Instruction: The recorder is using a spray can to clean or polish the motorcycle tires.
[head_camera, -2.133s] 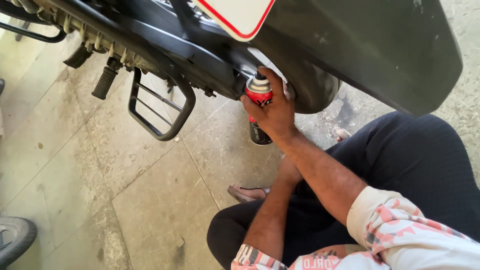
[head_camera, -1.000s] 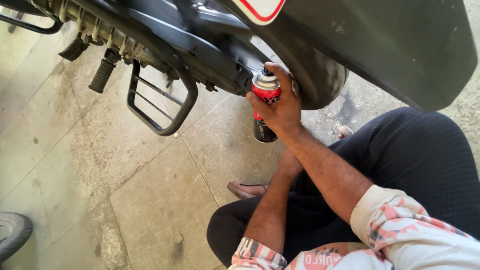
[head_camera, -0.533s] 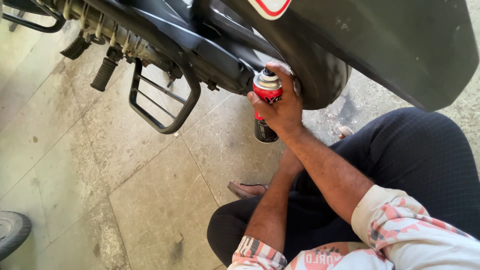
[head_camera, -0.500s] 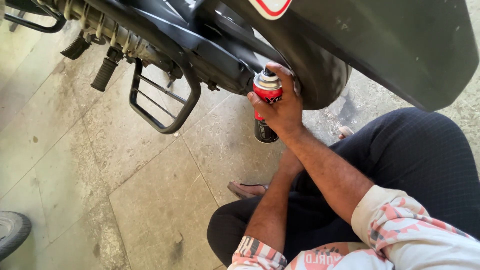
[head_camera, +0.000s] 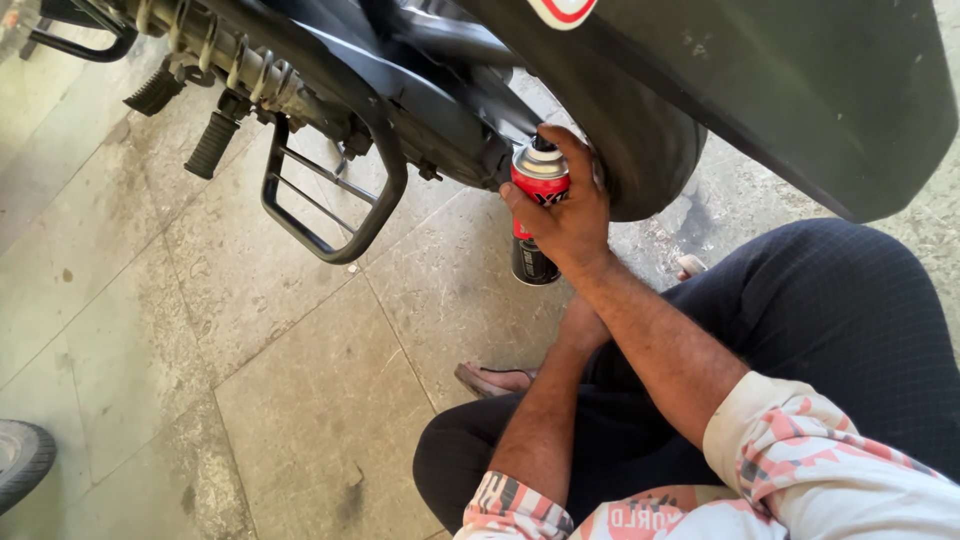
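R hand is wrapped round a spray can, red up top w/ a silver shoulder and black at the bottom, held upright and just off the floor. Fingers curl tight over the top and far side of the can, thumb pressing the near side; index looks set on the nozzle, but can't tell if it's pushed down. Can's top sits just under the motorcycle's dark swingarm/chain area, right beside the rear tyre, close enough that knuckles look to be touching the rubber. L hand: forearm runs up toward the R wrist and the hand itself is tucked behind the R forearm, approx. at the knee, so can't tell whether its fingers are spread or closed, or what it touches. Person squats in dark trousers and a pink-and-white patterned shirt, one sandal showing on the stone floor. Above: black mudguard, coil spring shock, rubber footpeg, and a black tube saree-guard frame. Another tyre peeks in at bottom L.
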